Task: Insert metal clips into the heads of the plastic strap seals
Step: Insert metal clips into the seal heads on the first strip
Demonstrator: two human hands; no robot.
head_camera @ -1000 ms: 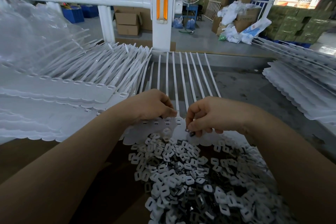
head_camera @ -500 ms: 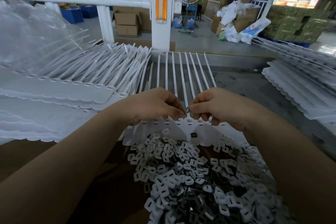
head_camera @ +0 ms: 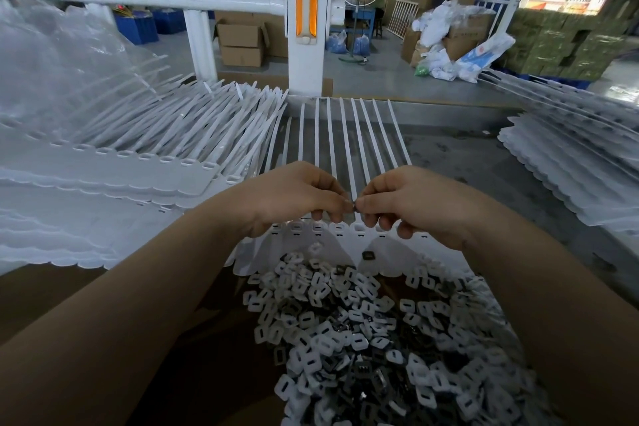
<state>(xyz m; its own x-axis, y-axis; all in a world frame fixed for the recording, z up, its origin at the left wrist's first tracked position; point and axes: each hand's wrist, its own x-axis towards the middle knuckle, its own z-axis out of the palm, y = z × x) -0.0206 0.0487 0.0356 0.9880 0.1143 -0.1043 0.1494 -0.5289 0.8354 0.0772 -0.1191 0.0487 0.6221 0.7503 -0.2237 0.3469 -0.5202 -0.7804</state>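
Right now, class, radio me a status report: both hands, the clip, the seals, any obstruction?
Left hand and right hand pinch a small metal clip together. Row of strap seals just below. One stray clip loose on the seals. No obstruction.

Right hand [head_camera: 411,204] rose from the pile — meeting left hand [head_camera: 294,199].

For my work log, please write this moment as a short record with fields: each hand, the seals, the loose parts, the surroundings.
left hand: fingers curled, meeting the right hand at a small dark clip
right hand: pinches the same clip
seal strip: white, lies under both hands, straps pointing away
loose clip: one dark clip lying on the strip
parts pile: white and metal pieces, nearest the person
seal stacks: on the left; more on the right
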